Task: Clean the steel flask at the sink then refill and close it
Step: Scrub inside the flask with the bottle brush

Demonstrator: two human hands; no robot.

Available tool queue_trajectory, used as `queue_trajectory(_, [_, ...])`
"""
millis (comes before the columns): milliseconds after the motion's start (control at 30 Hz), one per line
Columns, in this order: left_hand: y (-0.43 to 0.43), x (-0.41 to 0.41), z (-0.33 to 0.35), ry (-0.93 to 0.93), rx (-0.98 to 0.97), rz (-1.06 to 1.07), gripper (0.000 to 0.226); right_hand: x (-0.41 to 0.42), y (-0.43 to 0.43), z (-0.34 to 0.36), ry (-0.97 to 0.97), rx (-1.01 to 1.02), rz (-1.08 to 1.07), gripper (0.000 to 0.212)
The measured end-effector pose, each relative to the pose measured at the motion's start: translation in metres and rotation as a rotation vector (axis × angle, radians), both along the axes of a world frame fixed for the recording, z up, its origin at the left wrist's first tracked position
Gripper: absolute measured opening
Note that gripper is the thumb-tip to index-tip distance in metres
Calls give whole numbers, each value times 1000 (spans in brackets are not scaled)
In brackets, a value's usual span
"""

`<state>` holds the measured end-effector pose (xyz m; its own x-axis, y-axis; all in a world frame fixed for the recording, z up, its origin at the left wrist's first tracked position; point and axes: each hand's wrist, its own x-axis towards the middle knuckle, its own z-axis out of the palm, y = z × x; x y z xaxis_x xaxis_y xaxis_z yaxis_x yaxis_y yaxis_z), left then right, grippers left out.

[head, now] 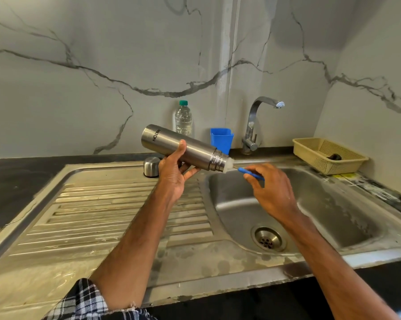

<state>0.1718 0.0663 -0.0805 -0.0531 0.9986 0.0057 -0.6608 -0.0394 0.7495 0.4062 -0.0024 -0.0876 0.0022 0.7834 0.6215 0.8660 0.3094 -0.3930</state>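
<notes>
Head view: I look down on a steel sink [333, 204], both bare hands raised over it.
Flask [183, 146]: held in the air above the sink's left rim, tilted, base up and to the left, open mouth lower and to the right, over the sink's left edge.
Left hand [174, 174]: wrapped round the flask's middle from below, thumb on top, fingers curled under it.
Right hand [271, 188]: over the sink, just right of the flask's mouth, fingertips pinching the blue handle of the brush [250, 173].
Brush: I see white bristles filling the flask's mouth, and the handle sticking out to the right over the sink.
Cap [151, 166]: stands dome up on the drainboard [102, 204] left of the sink, behind the left hand, apart from the flask.
Tap [255, 121]: behind the sink, spout turned right.
Bottle [183, 118]: clear plastic with a green top, at the wall behind the sink's left corner.
Cup [221, 139]: blue, behind the sink, just left of the tap.
Basket [310, 148]: beige, at the sink's right rear corner. It holds a dark item I cannot identify.
Sleeve [86, 301]: checked, on the left forearm, near the front edge left of the sink.
</notes>
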Motion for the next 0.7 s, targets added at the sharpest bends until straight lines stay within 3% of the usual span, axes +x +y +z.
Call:
queue_trajectory(133, [4,-8,-2,60,-3,40,58,-16,1,-3,62,-227,96,27])
queue_trajectory(233, [2,-10,3,70,25,31,68,-27,-4,-1,413,-508,257,25])
queue_trajectory(333, [0,-11,10,97,55,9,55,-30,-12,7,666,-781,423,23])
queue_trajectory(400, [-1,-12,12,108,52,13,52,-33,-15,8,667,-747,406,18])
queue_trajectory(533, [2,-18,6,83,21,76,57,-34,-14,1,305,-403,112,13])
queue_trajectory(700, [3,-16,2,7,-44,99,33,-32,-19,1,407,-225,52,20])
